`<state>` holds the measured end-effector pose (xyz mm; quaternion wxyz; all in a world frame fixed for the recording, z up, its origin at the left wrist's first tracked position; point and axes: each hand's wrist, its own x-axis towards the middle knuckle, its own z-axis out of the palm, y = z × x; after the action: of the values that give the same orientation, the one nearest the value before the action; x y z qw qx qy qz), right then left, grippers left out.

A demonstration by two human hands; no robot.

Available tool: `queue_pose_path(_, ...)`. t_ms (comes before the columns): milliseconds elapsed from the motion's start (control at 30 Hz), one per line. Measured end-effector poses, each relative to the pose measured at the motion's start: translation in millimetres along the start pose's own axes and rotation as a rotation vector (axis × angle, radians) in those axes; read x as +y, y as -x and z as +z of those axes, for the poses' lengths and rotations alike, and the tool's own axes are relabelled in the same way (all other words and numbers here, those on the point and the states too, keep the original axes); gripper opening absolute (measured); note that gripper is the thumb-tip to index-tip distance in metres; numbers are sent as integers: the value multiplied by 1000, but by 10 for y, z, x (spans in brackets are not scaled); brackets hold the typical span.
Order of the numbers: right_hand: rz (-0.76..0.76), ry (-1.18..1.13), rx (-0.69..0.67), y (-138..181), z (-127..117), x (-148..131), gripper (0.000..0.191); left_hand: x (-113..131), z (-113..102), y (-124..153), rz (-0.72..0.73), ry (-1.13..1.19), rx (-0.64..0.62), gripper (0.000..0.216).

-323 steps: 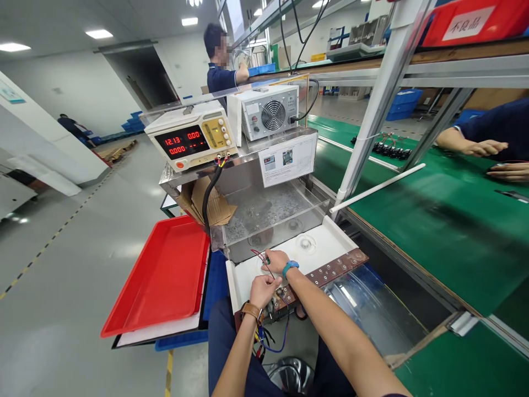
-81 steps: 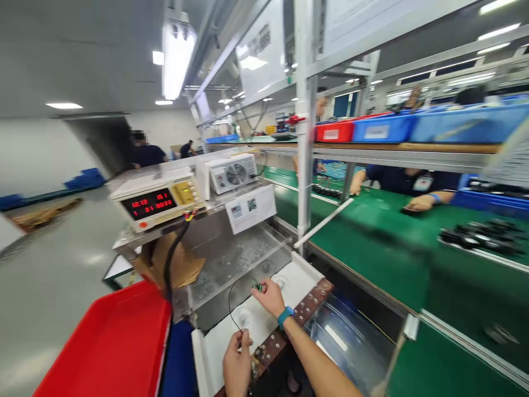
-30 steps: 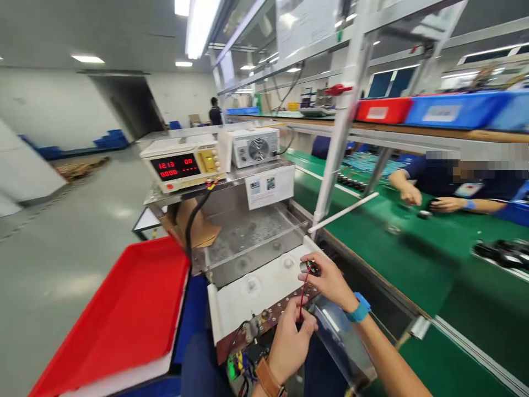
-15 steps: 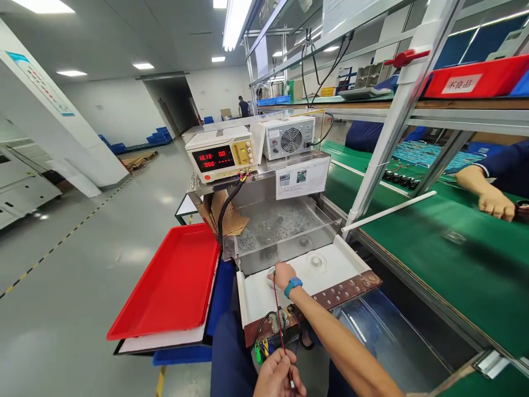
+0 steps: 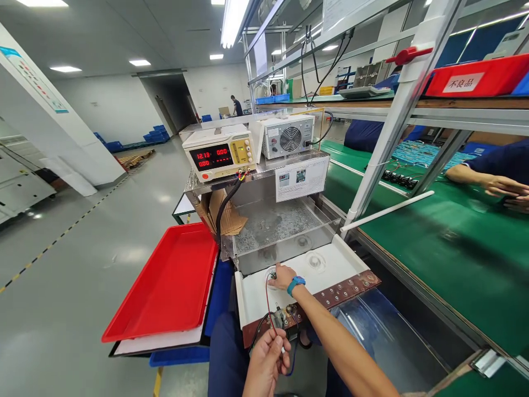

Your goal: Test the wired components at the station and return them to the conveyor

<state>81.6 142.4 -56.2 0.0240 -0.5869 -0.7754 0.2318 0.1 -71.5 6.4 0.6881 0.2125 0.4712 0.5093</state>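
Observation:
My left hand (image 5: 268,355), low in the view, pinches a thin red and dark wire (image 5: 269,303) near its end, where a small white connector (image 5: 283,349) shows between the fingers. From there the wire rises to a small dark part (image 5: 273,275) gripped by the fingertips of my right hand (image 5: 284,277). Its kind is too small to make out. This hand, with a blue wristband, rests over the white tray-like surface (image 5: 256,300). Just above my left hand, metal clips and cables (image 5: 281,318) sit on the brown strip (image 5: 330,298) with metal studs.
A power supply with red digits (image 5: 219,154) stands ahead beside a grey fan-backed unit (image 5: 289,138). Left is a red tray (image 5: 165,286). A slanted white post (image 5: 382,132) borders the green bench (image 5: 454,259), where another person's hands (image 5: 508,187) work.
My left hand has moved slightly up and left, covering the green and yellow clips. My right hand stays near the same spot. The other person's hands have come together.

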Motion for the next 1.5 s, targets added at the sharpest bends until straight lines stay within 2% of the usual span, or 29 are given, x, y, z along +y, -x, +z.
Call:
queue_pose_path(100, -154, 47, -11, 11, 13, 205, 60, 152, 0, -64, 51, -36, 26, 45)
queue_pose_path(200, -243, 29, -1, 28, 28, 291, 46, 300, 34, -204, 115, -126, 22, 43)
queue_pose_path(300, -253, 28, -2, 40, 25, 286, 36, 383, 61, -437, 195, -328, 60, 42)
queue_pose_path(433, -222, 17, -9, 43, 3, 272, 38, 347, 57, -802, 356, -623, 161, 35)
queue_pose_path(600, -180, -30, -2, 38, 14, 303, 36, 173, 73, -1082, 376, -774, 109, 24)
queue_pose_path(867, -143, -73, 17, 44, 29, 316, 36, 21, -5, -1197, 342, -933, 90, 26)
queue_pose_path(1167, -175, -85, 46, 61, 22, 305, 34, -21, -21, -1244, 289, -1004, 117, 28)
queue_pose_path(1500, -181, -91, 43, 76, 11, 276, 32, 11, 17, -1171, 290, -1016, 178, 21)
